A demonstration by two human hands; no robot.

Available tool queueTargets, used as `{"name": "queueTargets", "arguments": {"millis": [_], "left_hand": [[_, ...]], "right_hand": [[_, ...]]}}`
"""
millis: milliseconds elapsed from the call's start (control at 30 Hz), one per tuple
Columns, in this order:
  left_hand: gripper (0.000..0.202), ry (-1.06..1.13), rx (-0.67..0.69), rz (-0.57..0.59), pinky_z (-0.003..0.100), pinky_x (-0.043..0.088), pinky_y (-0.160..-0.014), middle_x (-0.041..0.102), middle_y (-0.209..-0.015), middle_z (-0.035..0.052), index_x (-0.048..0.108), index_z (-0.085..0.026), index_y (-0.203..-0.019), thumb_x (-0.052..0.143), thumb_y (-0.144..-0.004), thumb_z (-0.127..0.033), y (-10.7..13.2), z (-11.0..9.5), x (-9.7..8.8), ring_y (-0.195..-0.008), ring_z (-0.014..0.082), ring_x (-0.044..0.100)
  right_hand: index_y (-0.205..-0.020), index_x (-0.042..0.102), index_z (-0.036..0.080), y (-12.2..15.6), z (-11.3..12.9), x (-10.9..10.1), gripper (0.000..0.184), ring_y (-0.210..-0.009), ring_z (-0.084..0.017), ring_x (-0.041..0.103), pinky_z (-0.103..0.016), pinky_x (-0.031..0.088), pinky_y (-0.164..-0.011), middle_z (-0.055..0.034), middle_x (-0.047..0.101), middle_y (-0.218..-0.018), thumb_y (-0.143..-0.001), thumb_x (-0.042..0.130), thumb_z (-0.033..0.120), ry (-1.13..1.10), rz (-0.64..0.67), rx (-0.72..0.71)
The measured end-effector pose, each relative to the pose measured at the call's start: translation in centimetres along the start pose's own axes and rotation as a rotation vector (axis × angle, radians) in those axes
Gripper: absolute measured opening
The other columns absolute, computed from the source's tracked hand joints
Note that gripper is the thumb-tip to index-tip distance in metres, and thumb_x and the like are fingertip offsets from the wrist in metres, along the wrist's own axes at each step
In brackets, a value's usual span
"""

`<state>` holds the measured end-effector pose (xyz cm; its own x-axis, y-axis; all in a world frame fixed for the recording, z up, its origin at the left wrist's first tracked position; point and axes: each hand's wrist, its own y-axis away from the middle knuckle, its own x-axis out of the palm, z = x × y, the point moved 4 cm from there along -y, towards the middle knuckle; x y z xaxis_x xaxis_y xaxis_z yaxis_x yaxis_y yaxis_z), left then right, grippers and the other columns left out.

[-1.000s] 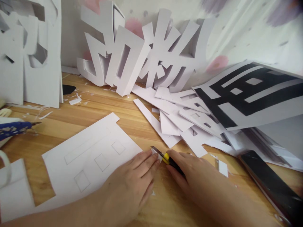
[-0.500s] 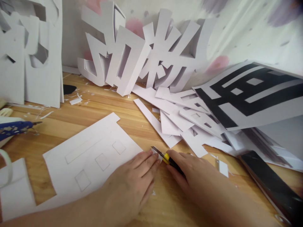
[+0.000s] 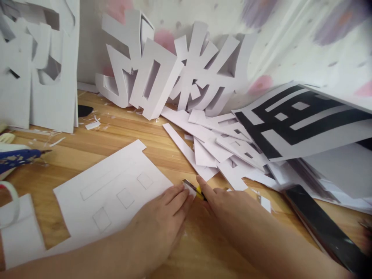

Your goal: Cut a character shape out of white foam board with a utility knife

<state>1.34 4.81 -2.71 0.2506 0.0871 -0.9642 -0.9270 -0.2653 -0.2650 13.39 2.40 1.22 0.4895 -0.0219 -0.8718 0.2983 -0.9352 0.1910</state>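
Observation:
My left hand (image 3: pixel 158 228) lies flat, fingers stretched out, pressing on the right corner of a white foam sheet (image 3: pixel 113 193) marked with cut rectangles. My right hand (image 3: pixel 229 211) is closed round a yellow and black utility knife (image 3: pixel 194 189), its blade tip at the sheet's edge just beyond my left fingertips. Both hands rest on the wooden table (image 3: pixel 139 135).
Large white cut-out characters (image 3: pixel 174 69) lean on the wall at the back. Loose white offcuts (image 3: pixel 215 147) and a black-and-white printed sheet (image 3: pixel 305 120) pile up at the right. A black ruler (image 3: pixel 322 228) lies at lower right, a blue glue gun (image 3: pixel 17 159) at left.
My right hand has slid the knife slightly left and forward along the sheet's edge. My left hand stays pressed on the sheet; the view has shifted a little.

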Motion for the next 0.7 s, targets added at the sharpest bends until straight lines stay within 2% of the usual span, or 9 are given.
{"name": "queueTargets", "arguments": {"millis": [100, 200, 300, 433, 600, 700], "left_hand": [[0.039, 0.032, -0.026, 0.004, 0.037, 0.036, -0.101, 0.053, -0.126, 0.0148, 0.048, -0.001, -0.123, 0.031, -0.092, -0.017, 0.0, 0.1, 0.0, -0.120, 0.0250, 0.045], [0.039, 0.049, -0.056, -0.027, 0.037, 0.035, -0.102, 0.054, -0.125, 0.0144, 0.046, -0.001, -0.124, 0.030, -0.091, -0.016, 0.0, 0.2, -0.1, -0.120, 0.0246, 0.045], [0.040, 0.041, -0.061, -0.033, 0.036, 0.033, -0.102, 0.053, -0.125, 0.0138, 0.045, -0.001, -0.126, 0.031, -0.092, -0.017, 0.1, 0.2, 0.0, -0.120, 0.0248, 0.044], [0.040, 0.028, -0.049, -0.029, 0.036, 0.031, -0.103, 0.054, -0.125, 0.0140, 0.044, -0.001, -0.126, 0.033, -0.091, -0.018, 0.2, 0.1, 0.2, -0.121, 0.0247, 0.043], [0.040, 0.040, -0.052, -0.024, 0.035, 0.032, -0.102, 0.054, -0.124, 0.0143, 0.044, -0.002, -0.126, 0.034, -0.091, -0.019, 0.1, 0.2, 0.1, -0.119, 0.0238, 0.045], [0.040, 0.043, -0.039, -0.028, 0.036, 0.034, -0.100, 0.055, -0.123, 0.0147, 0.045, -0.001, -0.125, 0.034, -0.091, -0.018, 0.0, 0.2, 0.0, -0.118, 0.0246, 0.046]], "right_hand": [[-0.120, 0.050, 0.010, -0.1, 0.0, -0.5, 0.061, -0.039, -0.017, 0.056, -0.025, 0.030, -0.034, -0.0024, 0.062, -0.057, -0.061, 0.046, -0.004, 0.071, -0.040, 0.035], [-0.118, 0.053, 0.012, -0.2, 0.1, -0.5, 0.060, -0.041, -0.017, 0.058, -0.024, 0.030, -0.034, -0.0027, 0.064, -0.057, -0.061, 0.048, -0.006, 0.030, -0.028, 0.050], [-0.122, 0.051, 0.012, -0.3, 0.0, 0.0, 0.062, -0.040, -0.017, 0.058, -0.024, 0.029, -0.033, -0.0014, 0.063, -0.055, -0.062, 0.050, -0.004, -0.045, 0.023, 0.067], [-0.126, 0.047, 0.012, -0.2, -0.2, 0.8, 0.062, -0.040, -0.018, 0.058, -0.025, 0.028, -0.033, -0.0039, 0.065, -0.061, -0.065, 0.049, 0.000, -0.069, 0.049, 0.102], [-0.129, 0.043, 0.013, 0.3, -0.1, 1.7, 0.068, -0.041, -0.017, 0.056, -0.025, 0.030, -0.035, -0.0033, 0.065, -0.061, -0.062, 0.046, 0.000, -0.098, -0.004, 0.075], [-0.128, 0.045, 0.011, 0.5, -0.1, 1.7, 0.070, -0.038, -0.017, 0.055, -0.025, 0.028, -0.034, -0.0047, 0.064, -0.058, -0.059, 0.048, 0.000, -0.028, -0.046, 0.084]]}}
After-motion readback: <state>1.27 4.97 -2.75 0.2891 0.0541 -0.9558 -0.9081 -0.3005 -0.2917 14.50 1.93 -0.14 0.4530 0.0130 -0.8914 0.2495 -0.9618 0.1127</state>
